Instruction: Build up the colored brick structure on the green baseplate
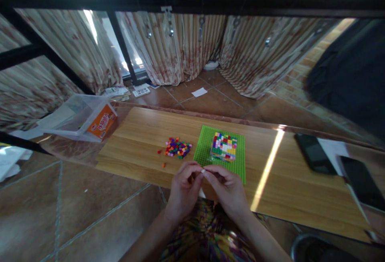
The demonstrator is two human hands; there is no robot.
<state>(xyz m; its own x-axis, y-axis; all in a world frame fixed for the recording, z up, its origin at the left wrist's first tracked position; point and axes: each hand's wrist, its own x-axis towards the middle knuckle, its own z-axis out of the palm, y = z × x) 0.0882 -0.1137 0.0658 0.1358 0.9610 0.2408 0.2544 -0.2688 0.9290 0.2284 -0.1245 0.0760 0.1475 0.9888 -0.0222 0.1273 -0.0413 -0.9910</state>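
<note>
- Wooden tabletop (144, 125), long and narrow; the far edge runs beyond the green baseplate, the near edge passes beneath the person's forearms; the left end stops short of the clear plastic tub (70, 127).
- Green baseplate (203, 140), studded, set slightly askew; its right edge faces a stretch of wood grain crossed by a bright strip of sunlight (267, 170); its near left corner is hidden by the fingers.
- Block build (224, 146), many-coloured and low, standing on the baseplate right of its middle; green studs show on every side the hands leave visible, the broadest margin being to the left.
- Brick pile (178, 148), mixed colours, left of the baseplate, a band of wood between; a red brick (159, 152) just beside it, an orange brick (163, 166) nearer the person.
- Two dark phones (315, 154) near the right end, well apart from the hands; white paper (328, 154) between them.
- Left hand (185, 190), thumb and forefinger pinched narrow on the small white piece (203, 170); right hand (230, 188), likewise pinched, meeting it from the other side.
- Small white piece, at the joined fingertips, nearer the person than the block build; its height above the tabletop cannot be told.
</note>
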